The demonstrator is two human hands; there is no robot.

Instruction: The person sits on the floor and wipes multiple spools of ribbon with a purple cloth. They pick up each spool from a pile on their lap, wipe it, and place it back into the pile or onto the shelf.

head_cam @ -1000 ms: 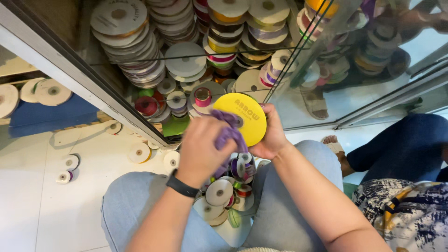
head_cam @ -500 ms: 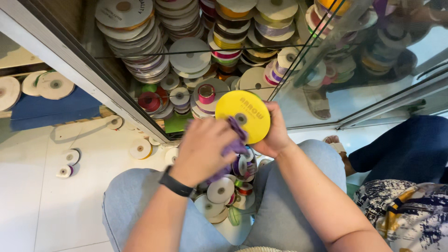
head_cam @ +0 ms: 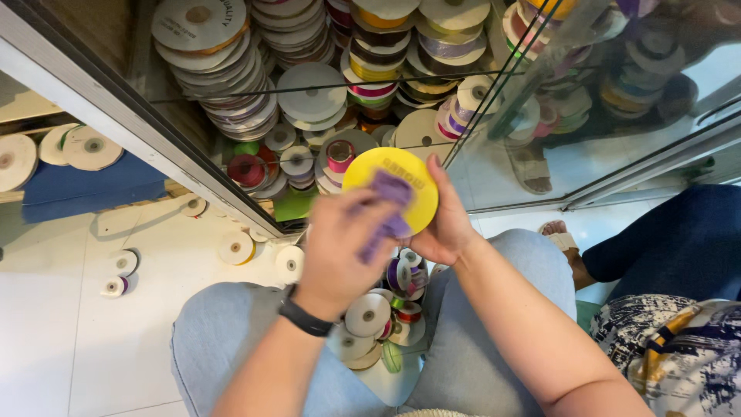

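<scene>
My right hand (head_cam: 446, 224) grips a yellow ribbon spool (head_cam: 386, 174) by its right edge, holding it up flat toward the camera. My left hand (head_cam: 340, 249), with a dark band on its wrist, pinches a strip of purple ribbon (head_cam: 390, 202) that lies across the spool's face. Both hands are above my lap, between my knees in light blue jeans. Below them several small ribbon spools (head_cam: 369, 315) lie piled between my legs.
A glass-fronted cabinet (head_cam: 494, 108) ahead holds stacks of ribbon spools (head_cam: 224, 62) in many colours. Loose white spools (head_cam: 235, 249) lie on the white floor at left. A blue cloth (head_cam: 85, 193) with flat spools lies far left. Another person's sandalled foot (head_cam: 559, 235) and dark trousers are at right.
My left hand has shifted slightly down and left, drawing the purple ribbon across the yellow spool. The spool stays held in my right hand.
</scene>
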